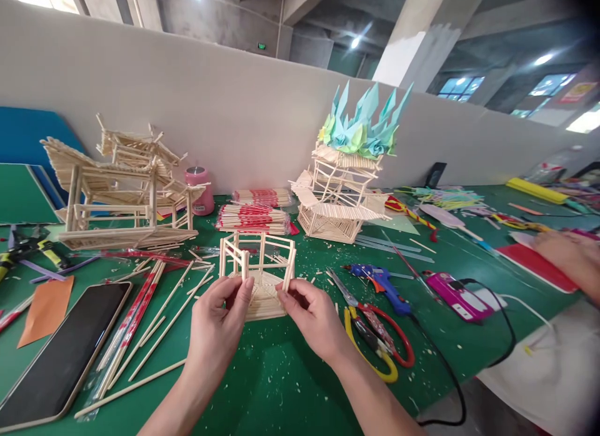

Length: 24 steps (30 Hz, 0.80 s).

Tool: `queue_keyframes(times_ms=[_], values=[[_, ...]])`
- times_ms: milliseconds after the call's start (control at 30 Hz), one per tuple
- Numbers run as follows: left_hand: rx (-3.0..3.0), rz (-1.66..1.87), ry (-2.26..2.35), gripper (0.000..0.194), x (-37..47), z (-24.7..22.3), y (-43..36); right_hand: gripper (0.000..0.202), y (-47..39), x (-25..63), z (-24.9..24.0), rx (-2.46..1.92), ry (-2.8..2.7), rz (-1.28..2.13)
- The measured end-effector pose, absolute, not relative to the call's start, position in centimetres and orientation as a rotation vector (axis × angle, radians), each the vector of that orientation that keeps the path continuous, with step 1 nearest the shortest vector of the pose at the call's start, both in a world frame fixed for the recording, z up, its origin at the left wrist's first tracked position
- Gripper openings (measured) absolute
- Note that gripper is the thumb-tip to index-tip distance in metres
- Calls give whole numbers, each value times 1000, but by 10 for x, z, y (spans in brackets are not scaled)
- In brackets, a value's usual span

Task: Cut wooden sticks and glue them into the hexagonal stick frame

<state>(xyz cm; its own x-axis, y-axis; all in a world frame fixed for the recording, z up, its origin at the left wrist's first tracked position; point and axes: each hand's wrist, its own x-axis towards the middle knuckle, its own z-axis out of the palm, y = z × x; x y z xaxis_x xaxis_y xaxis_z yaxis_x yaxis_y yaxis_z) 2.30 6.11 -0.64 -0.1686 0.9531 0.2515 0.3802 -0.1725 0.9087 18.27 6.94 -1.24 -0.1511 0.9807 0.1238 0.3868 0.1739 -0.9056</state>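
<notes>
A small open frame of pale wooden sticks [265,290] stands on the green table between my hands, with upright posts, a top rim and a slatted base. My left hand [219,323] pinches a front post on its left side. On the other side, my right hand [313,314] has thumb and fingers closed on the lower part of the right post. Loose wooden sticks [162,320] lie left of my left hand. A blue glue gun [384,286], red-handled scissors [389,336] and yellow-handled pliers [368,345] lie to the right.
Behind are a large stick building [126,192], a pink bottle [200,189], stick bundles [255,218] and a stick tower [340,198] topped with folded blue paper. A phone [65,348] lies at left. At right are a magenta power strip [457,295] and another person's hand [565,252].
</notes>
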Motion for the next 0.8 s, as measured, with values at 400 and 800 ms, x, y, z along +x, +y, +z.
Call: queue_keyframes(times_ms=[400, 800], values=[[1590, 1367, 1603, 36, 23, -3, 62, 26, 67, 180, -14, -1295, -1686, 948], [1666, 1393, 1653, 40, 24, -3, 61, 25, 64, 179, -19, -1277, -1692, 953]])
